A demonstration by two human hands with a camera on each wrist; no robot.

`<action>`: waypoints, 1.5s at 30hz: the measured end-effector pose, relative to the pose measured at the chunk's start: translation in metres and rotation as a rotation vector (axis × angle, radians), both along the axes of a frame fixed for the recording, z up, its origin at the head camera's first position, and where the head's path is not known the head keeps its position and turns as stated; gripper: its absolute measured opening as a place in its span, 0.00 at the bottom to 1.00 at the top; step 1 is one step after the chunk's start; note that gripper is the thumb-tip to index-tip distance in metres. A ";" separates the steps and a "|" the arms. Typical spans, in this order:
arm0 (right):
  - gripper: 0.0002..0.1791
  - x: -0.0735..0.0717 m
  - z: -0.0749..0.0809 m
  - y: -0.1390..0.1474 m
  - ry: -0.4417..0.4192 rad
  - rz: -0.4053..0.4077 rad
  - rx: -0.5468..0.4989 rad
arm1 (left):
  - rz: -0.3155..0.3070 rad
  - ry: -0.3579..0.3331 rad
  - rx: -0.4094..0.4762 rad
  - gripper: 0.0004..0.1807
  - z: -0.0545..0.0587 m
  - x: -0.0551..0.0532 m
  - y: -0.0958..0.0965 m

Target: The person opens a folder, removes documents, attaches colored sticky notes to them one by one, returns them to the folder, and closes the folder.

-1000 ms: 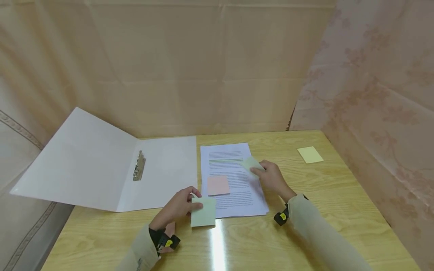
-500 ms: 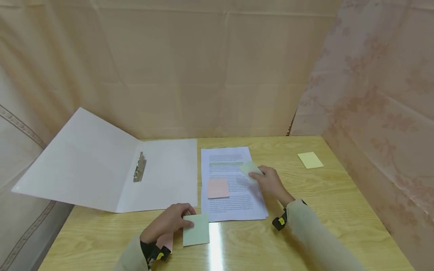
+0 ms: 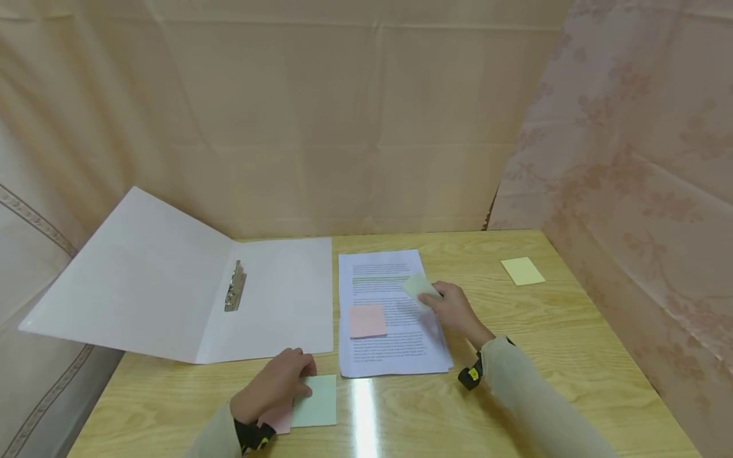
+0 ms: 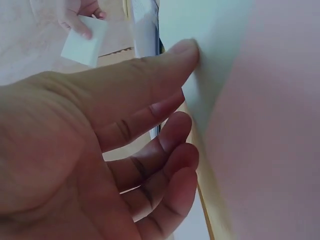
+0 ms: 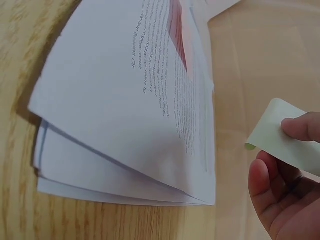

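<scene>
My left hand is low at the front left, its thumb on a pale green sticky note pad and its curled fingers at the pad's edge. This pad overlaps a pink sticky note pad, partly hidden under the hand. In the left wrist view the thumb lies on the green pad beside the pink pad. My right hand pinches a single pale green sticky note over the stack of printed sheets. The sticky note's free edge curls in the right wrist view.
A pink sticky note lies on the printed sheets, below a green highlighted line. Left of them an open white folder with a metal clip covers much of the wooden table. A yellow sticky note pad sits at the far right.
My left hand has moved toward the front left with the green pad, down beside the pink one. The right hand stays almost in place, still pinching its sticky note.
</scene>
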State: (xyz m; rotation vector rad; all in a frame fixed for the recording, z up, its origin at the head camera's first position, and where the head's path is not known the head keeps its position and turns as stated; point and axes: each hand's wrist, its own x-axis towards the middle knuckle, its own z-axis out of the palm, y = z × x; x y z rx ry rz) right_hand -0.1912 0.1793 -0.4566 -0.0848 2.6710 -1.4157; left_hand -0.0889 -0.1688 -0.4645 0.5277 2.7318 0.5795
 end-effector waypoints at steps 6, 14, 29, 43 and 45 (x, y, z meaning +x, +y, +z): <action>0.13 0.000 -0.002 0.000 0.009 0.004 -0.014 | 0.045 -0.071 -0.026 0.14 0.003 0.000 -0.014; 0.12 0.001 -0.002 -0.001 0.005 0.008 -0.019 | 0.153 -0.115 -0.078 0.16 0.011 0.002 -0.034; 0.10 0.005 0.000 -0.001 0.074 0.002 -0.010 | 0.162 -0.099 -0.054 0.10 0.022 -0.008 -0.039; 0.15 0.009 -0.002 -0.006 0.169 0.027 -0.030 | 0.307 0.020 0.245 0.07 0.044 -0.038 -0.007; 0.16 0.010 -0.003 -0.006 0.187 0.033 -0.017 | 0.320 0.024 0.257 0.08 0.045 -0.042 -0.003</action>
